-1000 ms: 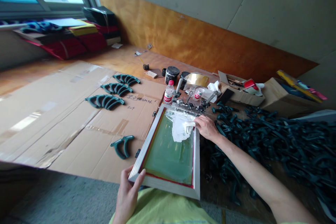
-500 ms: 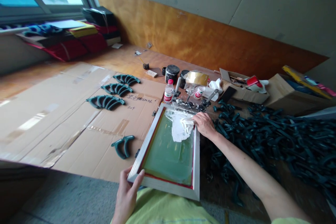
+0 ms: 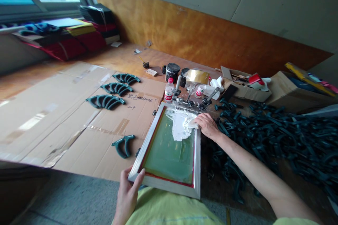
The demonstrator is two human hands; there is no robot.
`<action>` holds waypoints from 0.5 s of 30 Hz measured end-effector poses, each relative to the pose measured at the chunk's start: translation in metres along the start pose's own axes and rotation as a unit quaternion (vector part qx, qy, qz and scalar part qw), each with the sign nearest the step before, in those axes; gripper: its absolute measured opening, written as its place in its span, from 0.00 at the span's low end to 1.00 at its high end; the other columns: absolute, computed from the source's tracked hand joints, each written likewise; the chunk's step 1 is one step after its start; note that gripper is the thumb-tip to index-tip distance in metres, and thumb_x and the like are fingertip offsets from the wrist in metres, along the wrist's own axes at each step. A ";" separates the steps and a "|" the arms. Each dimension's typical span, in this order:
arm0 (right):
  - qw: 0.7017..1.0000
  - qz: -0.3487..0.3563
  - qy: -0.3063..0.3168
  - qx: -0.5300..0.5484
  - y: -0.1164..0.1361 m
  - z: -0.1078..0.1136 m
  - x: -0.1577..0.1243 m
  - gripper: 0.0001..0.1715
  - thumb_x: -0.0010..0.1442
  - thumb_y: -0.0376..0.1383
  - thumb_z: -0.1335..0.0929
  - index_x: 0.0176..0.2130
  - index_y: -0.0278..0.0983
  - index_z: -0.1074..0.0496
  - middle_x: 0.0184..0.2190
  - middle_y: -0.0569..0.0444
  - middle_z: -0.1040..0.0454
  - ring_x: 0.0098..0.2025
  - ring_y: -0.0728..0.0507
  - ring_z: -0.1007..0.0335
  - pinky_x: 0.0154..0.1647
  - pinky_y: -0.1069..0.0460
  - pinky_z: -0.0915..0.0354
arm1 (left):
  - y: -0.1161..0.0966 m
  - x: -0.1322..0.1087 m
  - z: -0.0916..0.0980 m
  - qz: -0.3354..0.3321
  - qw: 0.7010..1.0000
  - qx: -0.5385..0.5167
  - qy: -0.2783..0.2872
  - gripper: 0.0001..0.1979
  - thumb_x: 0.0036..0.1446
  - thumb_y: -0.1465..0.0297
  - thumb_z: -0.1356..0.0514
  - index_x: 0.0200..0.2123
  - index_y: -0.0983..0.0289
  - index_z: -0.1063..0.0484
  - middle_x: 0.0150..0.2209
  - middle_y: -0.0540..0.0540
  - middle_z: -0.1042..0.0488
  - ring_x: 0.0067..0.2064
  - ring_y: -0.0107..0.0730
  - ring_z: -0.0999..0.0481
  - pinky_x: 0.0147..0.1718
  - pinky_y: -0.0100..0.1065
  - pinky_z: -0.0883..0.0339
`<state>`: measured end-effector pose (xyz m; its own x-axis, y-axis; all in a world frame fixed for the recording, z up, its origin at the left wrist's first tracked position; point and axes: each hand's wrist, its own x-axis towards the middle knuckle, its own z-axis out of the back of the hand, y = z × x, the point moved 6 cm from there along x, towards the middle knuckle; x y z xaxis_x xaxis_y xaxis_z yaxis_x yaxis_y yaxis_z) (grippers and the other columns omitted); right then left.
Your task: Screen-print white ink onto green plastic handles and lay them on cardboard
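A screen printing frame (image 3: pixel 197 168) with a silver rim and a green mesh tilts toward me, its far end at a metal clamp (image 3: pixel 185 105). My left hand (image 3: pixel 128 191) is closed round its near left corner, thumb on top of the rim. At the far right of the mesh, my right hand (image 3: pixel 208 125) pinches a pale, flat scraper (image 3: pixel 194 123), partly hidden by the fingers. White ink (image 3: pixel 181 128) lies in a thick patch on the far part of the mesh, touching the scraper.
Dark green curved handles (image 3: pixel 105 102) lie in rows on cardboard (image 3: pixel 66 123) at left; a pair (image 3: pixel 123 146) lies nearer. A big heap of similar parts (image 3: pixel 277 144) fills the right. Behind the clamp stand a red-capped bottle (image 3: pixel 169 90), black tubs (image 3: pixel 173 72) and an open box (image 3: pixel 245 89).
The camera view has shifted slightly. Both hands keep their grips, and the frame and white ink look almost the same.
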<state>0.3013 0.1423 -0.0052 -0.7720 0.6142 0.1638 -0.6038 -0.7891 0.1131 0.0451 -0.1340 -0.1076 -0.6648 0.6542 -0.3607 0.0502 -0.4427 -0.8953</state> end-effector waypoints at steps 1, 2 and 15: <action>1.000 -0.013 -0.004 -0.007 -0.001 -0.002 0.004 0.14 0.59 0.24 0.39 0.36 0.38 0.27 0.37 0.49 0.25 0.45 0.41 0.37 0.49 0.47 0.46 | -0.001 0.000 0.000 0.000 1.000 0.003 0.000 0.30 0.42 0.45 0.36 0.41 0.61 0.31 0.30 0.49 0.28 0.33 0.37 0.29 0.33 0.34 0.38; 1.000 -0.025 -0.007 -0.012 -0.002 -0.003 0.008 0.14 0.58 0.25 0.39 0.36 0.38 0.28 0.37 0.49 0.25 0.45 0.41 0.37 0.48 0.48 0.46 | -0.001 0.000 0.000 -0.001 1.000 0.005 0.003 0.30 0.43 0.45 0.36 0.41 0.61 0.31 0.31 0.50 0.28 0.34 0.37 0.29 0.33 0.35 0.38; 0.991 -0.086 -0.020 -0.104 0.018 -0.015 0.028 0.08 0.59 0.26 0.37 0.34 0.37 0.31 0.35 0.47 0.27 0.43 0.39 0.39 0.46 0.47 0.49 | -0.010 -0.004 0.000 -0.012 1.000 -0.009 0.001 0.30 0.41 0.45 0.36 0.40 0.62 0.31 0.31 0.51 0.26 0.35 0.39 0.28 0.34 0.36 0.37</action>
<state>0.2661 0.1451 -0.0134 -0.6477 0.7358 0.1977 -0.7572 -0.6504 -0.0600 0.0472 -0.1317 -0.0972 -0.6640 0.6662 -0.3396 0.0468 -0.4163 -0.9080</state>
